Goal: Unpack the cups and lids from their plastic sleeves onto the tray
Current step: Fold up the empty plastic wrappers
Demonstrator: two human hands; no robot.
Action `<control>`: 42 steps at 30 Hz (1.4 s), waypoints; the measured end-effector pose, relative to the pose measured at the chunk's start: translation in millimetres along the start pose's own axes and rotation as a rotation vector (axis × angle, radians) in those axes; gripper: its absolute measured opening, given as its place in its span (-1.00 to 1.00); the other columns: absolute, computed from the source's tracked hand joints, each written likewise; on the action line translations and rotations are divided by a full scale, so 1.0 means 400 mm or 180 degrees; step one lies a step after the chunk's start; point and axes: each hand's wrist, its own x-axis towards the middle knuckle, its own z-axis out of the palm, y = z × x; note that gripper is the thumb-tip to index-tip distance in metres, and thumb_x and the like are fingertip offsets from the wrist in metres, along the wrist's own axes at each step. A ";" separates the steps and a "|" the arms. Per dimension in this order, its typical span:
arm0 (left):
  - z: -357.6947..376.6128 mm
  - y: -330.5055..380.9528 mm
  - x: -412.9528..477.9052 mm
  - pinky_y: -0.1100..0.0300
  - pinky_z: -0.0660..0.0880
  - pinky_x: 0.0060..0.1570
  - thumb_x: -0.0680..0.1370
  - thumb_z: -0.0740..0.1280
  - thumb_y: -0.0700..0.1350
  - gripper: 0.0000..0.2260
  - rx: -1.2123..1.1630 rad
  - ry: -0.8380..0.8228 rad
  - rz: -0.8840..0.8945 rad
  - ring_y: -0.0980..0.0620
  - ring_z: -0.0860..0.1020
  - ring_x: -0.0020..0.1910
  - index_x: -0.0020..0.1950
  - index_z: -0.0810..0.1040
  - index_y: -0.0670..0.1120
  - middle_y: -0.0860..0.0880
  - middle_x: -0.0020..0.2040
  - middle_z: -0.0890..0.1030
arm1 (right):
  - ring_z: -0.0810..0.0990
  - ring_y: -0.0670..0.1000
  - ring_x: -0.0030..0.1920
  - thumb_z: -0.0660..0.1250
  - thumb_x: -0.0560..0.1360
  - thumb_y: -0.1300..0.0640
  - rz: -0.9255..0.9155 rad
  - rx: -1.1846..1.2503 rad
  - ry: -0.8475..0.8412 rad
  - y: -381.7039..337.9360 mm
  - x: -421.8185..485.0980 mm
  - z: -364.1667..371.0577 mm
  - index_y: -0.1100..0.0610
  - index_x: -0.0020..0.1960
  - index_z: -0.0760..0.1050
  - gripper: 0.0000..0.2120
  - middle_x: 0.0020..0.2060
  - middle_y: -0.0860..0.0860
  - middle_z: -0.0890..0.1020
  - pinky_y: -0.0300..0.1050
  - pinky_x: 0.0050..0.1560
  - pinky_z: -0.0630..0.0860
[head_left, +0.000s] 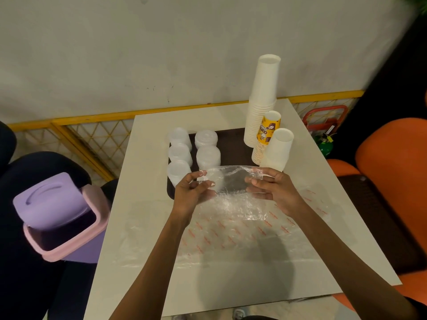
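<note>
white table (143,204), dark tray (231,139) at its far side, upside-down cup stacks (263,100) at the tray's right, lid stacks (180,153) at its left, plastic sleeve (231,181) held above the tray's near edge, left hand (191,195) and right hand (275,190) pinching its ends

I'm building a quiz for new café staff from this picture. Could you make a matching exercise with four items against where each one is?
Items
1. clear plastic sleeve
2. lid stacks
3. yellow printed cups
4. purple-lidded bin

Places
A. beside the table, on the person's left
B. left part of the tray
C. held between the left hand and right hand
D. between the tall white cup stack and the shorter white cup stack

Pairs: 1-C, 2-B, 3-D, 4-A
</note>
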 end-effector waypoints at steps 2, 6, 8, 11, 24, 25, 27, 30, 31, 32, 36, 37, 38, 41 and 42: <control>-0.001 -0.002 0.000 0.22 0.62 -0.23 0.51 0.34 -0.35 -0.81 0.0072 0.0023 0.0064 0.05 0.63 -0.38 0.10 0.48 -0.19 -0.11 -0.18 0.66 | 0.70 0.02 -0.21 0.38 0.46 0.34 0.0002 -0.0101 0.0163 0.007 0.002 0.000 0.13 0.08 0.45 -0.74 -0.09 0.09 0.69 -0.13 -0.15 0.62; 0.001 -0.012 0.004 0.26 0.60 -0.27 0.52 0.34 -0.33 -0.79 0.0109 0.0132 0.0123 0.08 0.62 -0.37 0.10 0.40 -0.17 -0.14 -0.16 0.65 | 0.69 0.03 -0.07 0.40 0.46 0.20 0.0358 0.0346 0.0217 0.026 0.008 -0.005 0.08 0.25 0.31 -0.57 -0.01 0.08 0.69 -0.07 -0.03 0.54; 0.003 -0.019 0.005 0.25 0.60 -0.23 0.52 0.35 -0.32 -0.78 0.0116 0.0203 0.0112 0.04 0.63 -0.33 0.03 0.38 -0.10 -0.16 -0.13 0.65 | 0.69 0.03 -0.05 0.36 0.48 0.20 0.0655 0.0538 -0.0112 0.040 0.002 0.000 0.12 0.20 0.38 -0.68 0.03 0.10 0.68 -0.13 -0.12 0.60; -0.001 -0.035 0.010 0.19 0.61 -0.16 0.50 0.39 -0.28 -0.73 0.0201 0.0268 -0.0006 -0.04 0.64 -0.22 0.12 0.38 -0.10 -0.19 -0.04 0.64 | 0.70 0.04 -0.06 0.33 0.50 0.26 0.0889 0.0345 -0.0366 0.065 -0.007 0.006 0.19 0.15 0.51 -0.78 -0.02 0.09 0.69 -0.20 -0.19 0.61; -0.052 -0.071 -0.021 0.33 0.51 -0.33 0.53 0.34 -0.28 -0.94 0.0228 -0.0479 -0.0753 0.10 0.64 -0.30 -0.04 0.58 -0.17 -0.07 -0.17 0.69 | 0.70 0.04 -0.15 0.25 0.54 0.29 0.0786 0.0304 -0.0409 0.083 -0.008 -0.007 0.18 0.11 0.56 -0.81 -0.14 0.09 0.71 -0.20 -0.24 0.60; -0.052 -0.069 -0.022 0.34 0.51 -0.34 0.52 0.34 -0.28 -0.94 0.0203 -0.0501 -0.0740 0.10 0.64 -0.30 -0.03 0.57 -0.17 -0.07 -0.18 0.69 | 0.70 0.04 -0.14 0.24 0.55 0.29 0.0802 0.0304 -0.0434 0.082 -0.008 -0.006 0.17 0.11 0.56 -0.81 -0.14 0.09 0.71 -0.20 -0.24 0.60; -0.054 -0.069 -0.020 0.34 0.50 -0.34 0.53 0.33 -0.29 -0.92 0.0210 -0.0556 -0.0695 0.10 0.64 -0.31 0.00 0.57 -0.17 -0.08 -0.18 0.69 | 0.70 0.04 -0.15 0.23 0.55 0.30 0.0840 0.0307 -0.0491 0.083 -0.007 -0.006 0.16 0.09 0.56 -0.81 -0.14 0.10 0.71 -0.19 -0.23 0.60; -0.054 -0.071 -0.016 0.36 0.50 -0.35 0.55 0.30 -0.29 -0.90 0.0317 -0.0593 -0.0610 0.12 0.63 -0.33 0.02 0.56 -0.17 -0.08 -0.18 0.68 | 0.71 0.03 -0.15 0.23 0.55 0.29 0.0950 0.0255 -0.0539 0.080 -0.006 -0.008 0.21 0.12 0.53 -0.82 -0.14 0.11 0.71 -0.19 -0.23 0.61; -0.054 -0.072 -0.015 0.36 0.50 -0.35 0.55 0.30 -0.30 -0.91 0.0283 -0.0579 -0.0587 0.13 0.63 -0.33 -0.01 0.56 -0.17 -0.06 -0.20 0.68 | 0.71 0.03 -0.16 0.24 0.55 0.29 0.0979 0.0234 -0.0550 0.078 -0.006 -0.011 0.24 0.13 0.52 -0.82 -0.15 0.12 0.71 -0.19 -0.24 0.61; -0.056 -0.073 -0.013 0.35 0.51 -0.34 0.55 0.29 -0.31 -0.91 0.0230 -0.0554 -0.0561 0.14 0.62 -0.33 -0.04 0.57 -0.17 -0.05 -0.21 0.68 | 0.71 0.02 -0.16 0.24 0.55 0.29 0.0982 0.0197 -0.0555 0.077 -0.004 -0.016 0.25 0.12 0.53 -0.83 -0.15 0.12 0.71 -0.20 -0.24 0.62; -0.061 -0.076 -0.010 0.32 0.54 -0.28 0.56 0.27 -0.33 -0.85 0.0215 -0.0483 -0.0448 0.05 0.60 -0.20 -0.11 0.59 -0.15 -0.09 -0.17 0.64 | 0.70 0.00 -0.14 0.23 0.56 0.32 0.0934 -0.0020 -0.0581 0.066 -0.003 -0.034 0.17 0.05 0.57 -0.82 -0.10 0.11 0.71 -0.22 -0.17 0.62; -0.062 -0.079 -0.008 0.31 0.54 -0.28 0.56 0.26 -0.34 -0.82 0.0260 -0.0467 -0.0419 0.02 0.58 -0.17 -0.14 0.59 -0.14 -0.09 -0.17 0.63 | 0.70 0.00 -0.14 0.21 0.56 0.33 0.0917 -0.0055 -0.0600 0.063 -0.005 -0.035 0.15 0.04 0.58 -0.80 -0.11 0.09 0.71 -0.22 -0.16 0.62; -0.063 -0.082 -0.006 0.29 0.53 -0.27 0.57 0.24 -0.35 -0.78 0.0304 -0.0436 -0.0393 0.00 0.56 -0.16 -0.18 0.59 -0.13 -0.07 -0.18 0.62 | 0.70 0.02 -0.14 0.20 0.57 0.34 0.0905 -0.0061 -0.0598 0.060 -0.005 -0.035 0.14 0.02 0.58 -0.78 -0.11 0.07 0.70 -0.21 -0.15 0.63; -0.063 -0.089 0.000 0.18 0.54 -0.14 0.57 0.16 -0.41 -0.62 0.0363 -0.0320 -0.0374 -0.01 0.53 -0.13 -0.32 0.59 -0.09 -0.03 -0.22 0.58 | 0.70 0.07 -0.16 0.18 0.58 0.33 0.0955 0.0201 -0.0421 0.061 -0.004 -0.031 0.17 0.00 0.58 -0.79 -0.06 0.09 0.66 -0.13 -0.12 0.63; -0.064 -0.089 0.001 0.16 0.54 -0.11 0.57 0.14 -0.43 -0.61 0.0396 -0.0308 -0.0343 -0.01 0.52 -0.13 -0.33 0.57 -0.11 -0.02 -0.22 0.58 | 0.69 0.10 -0.15 0.16 0.60 0.30 0.1011 0.0350 -0.0362 0.061 -0.005 -0.030 0.17 0.02 0.56 -0.79 -0.04 0.11 0.64 -0.11 -0.12 0.63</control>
